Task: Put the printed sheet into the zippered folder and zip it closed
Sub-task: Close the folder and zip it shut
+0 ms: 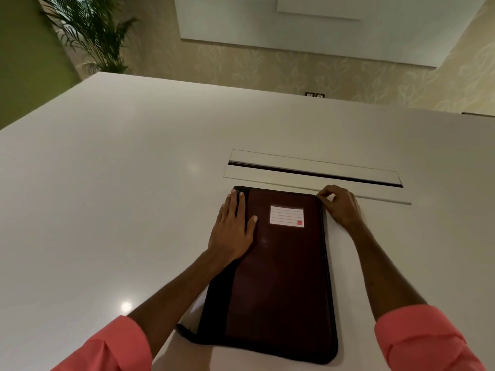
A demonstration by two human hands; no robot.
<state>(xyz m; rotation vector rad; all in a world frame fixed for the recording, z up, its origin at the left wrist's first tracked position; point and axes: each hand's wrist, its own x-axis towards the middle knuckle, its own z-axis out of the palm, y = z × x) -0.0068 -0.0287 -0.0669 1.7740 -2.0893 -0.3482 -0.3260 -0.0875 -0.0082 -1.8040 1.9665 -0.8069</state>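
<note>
A dark maroon zippered folder [281, 277] with black edging and a white label [286, 216] lies flat on the white table [120, 196], its cover down. My left hand [233, 231] rests flat on the folder's far left part, fingers spread. My right hand [338, 206] pinches at the folder's far right corner, where the zipper runs; the pull itself is hidden by my fingers. At the near left edge a sliver of white sheet [197, 306] shows beside the folder.
A long cable slot with a flap lid [313, 171] is set into the table just beyond the folder. A potted palm [93, 36] stands past the table's far left corner. Wall sockets [314, 95] show behind the far edge.
</note>
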